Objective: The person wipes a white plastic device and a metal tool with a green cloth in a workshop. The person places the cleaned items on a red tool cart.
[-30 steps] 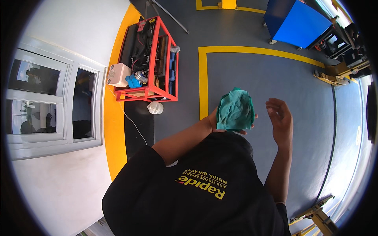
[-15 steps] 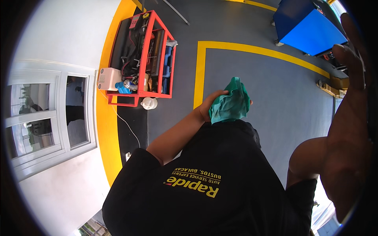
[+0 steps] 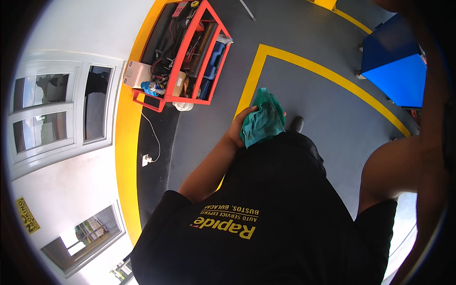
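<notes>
My left hand (image 3: 239,127) is closed round a crumpled green cloth (image 3: 264,118), held out in front of my waist. Darker smudges show on the cloth, and a fingertip peeks out past its right side. My right arm (image 3: 392,168) is bent and raised close to the camera along the right rim. Only a dark, blurred bit of my right hand (image 3: 387,4) seems to show at the top edge. Its fingers are mostly out of the picture, so whether it holds anything is hidden.
A red cart (image 3: 183,71) with tools, cables and a spray can stands by the white wall at left. A blue wheeled cabinet (image 3: 394,61) is at far right. A white plug (image 3: 146,160) with a cord sits low beside the wall. Yellow lines (image 3: 323,61) mark the grey floor.
My view has turned, and the cart and cabinet sit differently in it. A shoe now shows beyond the cloth. My right hand has moved up, mostly out of the picture. The left still holds the cloth.
</notes>
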`<state>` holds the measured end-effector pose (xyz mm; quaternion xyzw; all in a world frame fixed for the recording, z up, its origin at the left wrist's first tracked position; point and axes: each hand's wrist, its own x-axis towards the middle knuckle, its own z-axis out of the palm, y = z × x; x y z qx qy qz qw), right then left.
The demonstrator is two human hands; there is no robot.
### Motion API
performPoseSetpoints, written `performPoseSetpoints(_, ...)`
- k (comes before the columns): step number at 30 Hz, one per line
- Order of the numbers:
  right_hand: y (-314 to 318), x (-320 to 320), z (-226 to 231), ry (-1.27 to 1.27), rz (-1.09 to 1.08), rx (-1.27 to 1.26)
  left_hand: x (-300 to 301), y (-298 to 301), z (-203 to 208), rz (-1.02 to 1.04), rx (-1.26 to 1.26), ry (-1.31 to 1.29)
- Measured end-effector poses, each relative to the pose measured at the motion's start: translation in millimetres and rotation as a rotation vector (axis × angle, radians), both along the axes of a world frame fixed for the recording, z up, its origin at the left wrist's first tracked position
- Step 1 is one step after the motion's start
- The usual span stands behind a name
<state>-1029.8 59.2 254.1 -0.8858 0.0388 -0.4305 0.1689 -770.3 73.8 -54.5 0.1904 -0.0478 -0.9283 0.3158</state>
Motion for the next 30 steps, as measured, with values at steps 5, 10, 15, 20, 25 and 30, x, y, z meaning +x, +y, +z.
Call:
performPoseSetpoints(5, -55, -38, 4, -0.002, 0.2, -0.003, -43, -13, 12, 0.15, 0.013, -0.094)
performPoseSetpoints(10, -108, -34, 7, 0.018, 0.375, -0.007, -48, -19, 18, 0.356, -0.012, -0.055)
performPoseSetpoints(15, -174, 1, 0, 0.038, 0.544, 0.006, -22, -28, 18, 0.575, 0.025, -0.207)
performPoseSetpoints(20, -235, 60, 1, 0.078, 0.67, 0.012, 11, -68, -1, 0.698, 0.037, -0.225)
performPoseSetpoints(25, -279, 109, 9, 0.132, 0.793, 0.017, 52, -116, 3, 0.713, 0.029, -0.239)
performPoseSetpoints(30, -323, 149, 10, 0.149, 0.954, 0.028, 74, -122, -15, 0.949, 0.149, -0.255)
